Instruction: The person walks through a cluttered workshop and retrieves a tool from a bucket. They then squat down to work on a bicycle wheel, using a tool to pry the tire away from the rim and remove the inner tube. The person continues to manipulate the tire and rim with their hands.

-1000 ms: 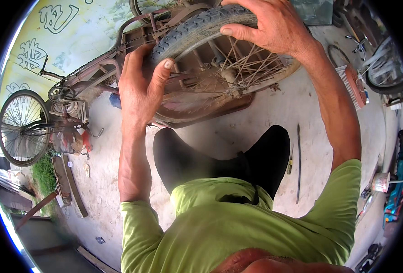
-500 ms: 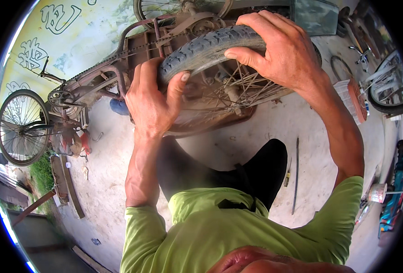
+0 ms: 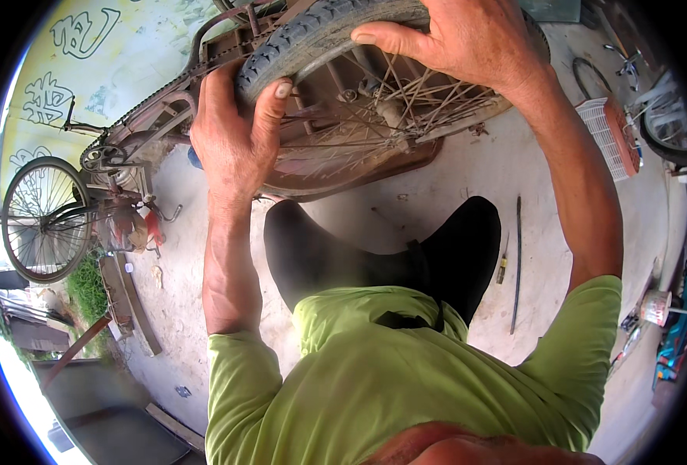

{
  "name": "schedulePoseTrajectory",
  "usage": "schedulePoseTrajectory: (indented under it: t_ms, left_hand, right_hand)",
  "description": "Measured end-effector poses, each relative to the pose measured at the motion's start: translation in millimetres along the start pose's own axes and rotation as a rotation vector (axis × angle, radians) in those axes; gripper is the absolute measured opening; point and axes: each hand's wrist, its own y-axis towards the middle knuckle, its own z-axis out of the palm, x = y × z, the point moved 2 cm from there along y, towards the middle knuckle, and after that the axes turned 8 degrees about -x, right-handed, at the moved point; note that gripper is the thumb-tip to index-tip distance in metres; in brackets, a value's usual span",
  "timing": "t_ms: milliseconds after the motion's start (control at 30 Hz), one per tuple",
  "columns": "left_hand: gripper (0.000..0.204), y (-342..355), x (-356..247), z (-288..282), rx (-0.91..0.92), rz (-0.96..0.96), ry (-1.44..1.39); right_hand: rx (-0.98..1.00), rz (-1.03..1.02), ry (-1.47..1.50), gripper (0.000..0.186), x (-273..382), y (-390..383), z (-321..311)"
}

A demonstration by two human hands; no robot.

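Note:
A black knobbly bicycle tyre (image 3: pixel 312 40) sits on a spoked wheel (image 3: pixel 405 97) of an overturned tricycle-like frame in front of me. My left hand (image 3: pixel 235 143) is closed round the tyre's left part, its thumb on the near sidewall and its fingers over the tread. Further right, my right hand (image 3: pixel 475 46) grips the same tyre. Its thumb lies along the near sidewall, while its fingertips are cut off by the upper edge. Below the spokes is a brown metal panel (image 3: pixel 359 170). A chain (image 3: pixel 177 89) runs leftward from behind the wheel.
Another spoked wheel (image 3: pixel 46 219) stands at the left. A yellow-handled screwdriver (image 3: pixel 502 269) and a thin dark rod (image 3: pixel 516 263) lie on the concrete floor by my right knee. At the right are a white basket (image 3: pixel 605 136) and a small bucket (image 3: pixel 656 308).
The view has shifted, so the tyre and both hands now appear higher in the picture. Both hands keep their hold on the tyre, and my knees look slightly further apart.

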Motion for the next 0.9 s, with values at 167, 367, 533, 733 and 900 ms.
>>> schedulePoseTrajectory:
  t_ms: [167,367,533,733,900]
  left_hand:
    - [0.058,-3.0,3.8,-0.1,-0.016,-0.030,0.014]
    - [0.060,-9.8,14.2,1.7,-0.059,-0.008,-0.018]
    - [0.064,-19.3,25.5,5.8,-0.137,-0.060,-0.106]
    - [0.071,-37.2,58.0,-1.3,-0.167,-0.082,-0.506]
    - [0.082,-99.1,149.4,1.3,-0.146,-0.399,-0.501]
  right_hand:
    - [-0.249,-0.077,0.051,0.044,5.6,-10.7,2.8]
    - [-0.218,0.332,0.570,0.028,75.6,-136.5,20.9]
    - [0.758,1.195,0.563,0.021,124.0,-352.3,174.8]
    - [1.280,1.095,0.149,0.028,174.7,-513.2,269.2]
    - [1.225,1.016,0.094,0.024,192.6,-577.4,291.6]
